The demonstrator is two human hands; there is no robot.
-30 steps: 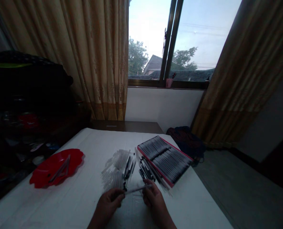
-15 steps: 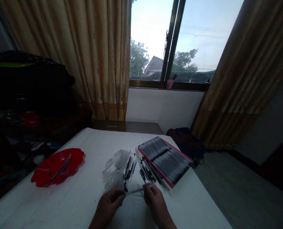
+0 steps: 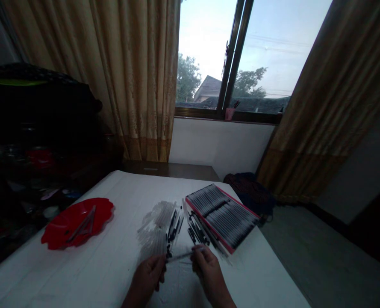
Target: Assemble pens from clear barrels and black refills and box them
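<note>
My left hand [image 3: 149, 273] and my right hand [image 3: 205, 265] are at the near middle of the white-covered table, each pinching one end of a thin clear pen [image 3: 181, 256]. Just beyond my left hand lies a heap of clear tubes [image 3: 156, 226]. Black pen parts [image 3: 174, 226] lie loose beside the heap, and more black parts [image 3: 198, 229] are beyond my right hand. A red-edged box [image 3: 223, 214] filled with rows of pens sits at the right, tilted in view.
A red scalloped plate [image 3: 58, 220] holding a clear triangular object stands at the left of the white table [image 3: 119, 192]. Dark cluttered shelving is further left. A pink cup [image 3: 230, 113] stands on the windowsill. A dark cloth bundle [image 3: 252, 192] lies behind the table's right side.
The fingers of my left hand have shifted slightly left along the pen's end. My right hand stays nearly in place, and the view has moved slightly.
</note>
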